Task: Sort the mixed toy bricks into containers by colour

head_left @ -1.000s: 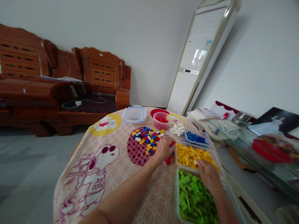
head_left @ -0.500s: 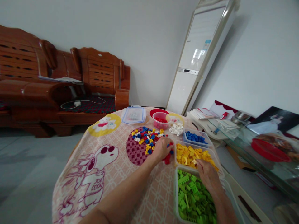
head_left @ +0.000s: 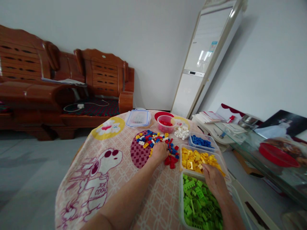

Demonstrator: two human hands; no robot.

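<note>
Yr L hand [head_left: 160,152] is at the mixed bricks [head_left: 153,140], yr R hand [head_left: 214,179] nr the yellow bricks [head_left: 195,157]; can't tell if either's gripping anything.

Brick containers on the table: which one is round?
The pink tub holding red bricks, just left of the white pile. The blue-brick container, yellow-brick container and green-brick container are all rectangular.
</note>
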